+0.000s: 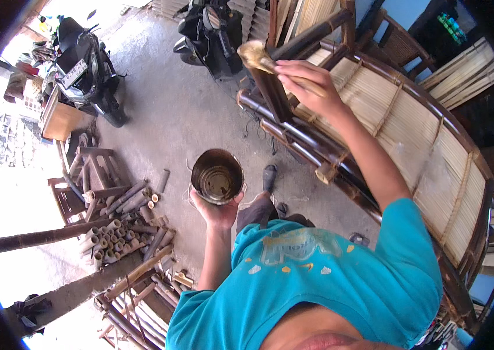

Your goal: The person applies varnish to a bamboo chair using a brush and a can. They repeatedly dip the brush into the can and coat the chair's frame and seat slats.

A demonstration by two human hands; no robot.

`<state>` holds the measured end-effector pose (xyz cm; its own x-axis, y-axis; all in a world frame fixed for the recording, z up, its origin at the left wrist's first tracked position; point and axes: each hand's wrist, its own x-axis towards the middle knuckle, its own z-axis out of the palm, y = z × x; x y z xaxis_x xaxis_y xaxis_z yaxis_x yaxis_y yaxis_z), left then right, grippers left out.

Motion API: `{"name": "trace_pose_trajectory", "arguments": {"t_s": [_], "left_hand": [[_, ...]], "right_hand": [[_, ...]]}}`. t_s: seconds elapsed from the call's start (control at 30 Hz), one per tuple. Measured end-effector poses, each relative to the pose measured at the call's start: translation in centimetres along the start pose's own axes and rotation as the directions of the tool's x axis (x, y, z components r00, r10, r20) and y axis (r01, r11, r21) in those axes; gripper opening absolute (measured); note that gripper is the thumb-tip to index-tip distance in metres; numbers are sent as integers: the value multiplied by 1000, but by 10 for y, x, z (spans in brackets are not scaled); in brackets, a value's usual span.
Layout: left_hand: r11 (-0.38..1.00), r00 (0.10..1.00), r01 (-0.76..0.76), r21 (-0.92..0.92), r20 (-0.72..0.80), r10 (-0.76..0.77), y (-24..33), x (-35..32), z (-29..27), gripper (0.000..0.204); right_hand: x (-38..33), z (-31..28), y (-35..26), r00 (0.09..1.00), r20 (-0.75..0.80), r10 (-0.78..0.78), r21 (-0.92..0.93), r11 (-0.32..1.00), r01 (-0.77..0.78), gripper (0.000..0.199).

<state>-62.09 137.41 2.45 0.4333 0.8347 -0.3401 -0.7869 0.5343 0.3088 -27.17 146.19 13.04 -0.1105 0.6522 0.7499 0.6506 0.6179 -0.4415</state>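
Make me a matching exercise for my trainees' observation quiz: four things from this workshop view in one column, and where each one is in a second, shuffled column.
Things:
1. metal can
2. brush
3. scooter
4. cut bamboo pieces

Places:
A. parked at upper left
B. on the floor at lower left
C. in the left hand
D. in the right hand, against the end of a dark bamboo post

Pairs: 1-C, 2-D, 3-A, 4-B
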Motion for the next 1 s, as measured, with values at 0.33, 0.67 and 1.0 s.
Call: {"name": "trace_pose_trajectory", "arguments": {"t_s": [0.33, 0.67, 1.0], "left_hand": [[999, 999, 15, -37, -31, -16, 0, -39, -17, 81], [1000, 999, 31, 4, 16, -31, 35, -25, -20, 79], [988, 984, 138, 65, 103, -144, 77, 3, -30, 82]], "right_hand": [[-23, -3, 35, 948, 270, -168, -139, 967, 211, 25], [-111, -3, 42, 656, 691, 302, -192, 953, -236, 14], [-50, -11, -4, 259, 624, 738, -721, 671, -174, 17]]}}
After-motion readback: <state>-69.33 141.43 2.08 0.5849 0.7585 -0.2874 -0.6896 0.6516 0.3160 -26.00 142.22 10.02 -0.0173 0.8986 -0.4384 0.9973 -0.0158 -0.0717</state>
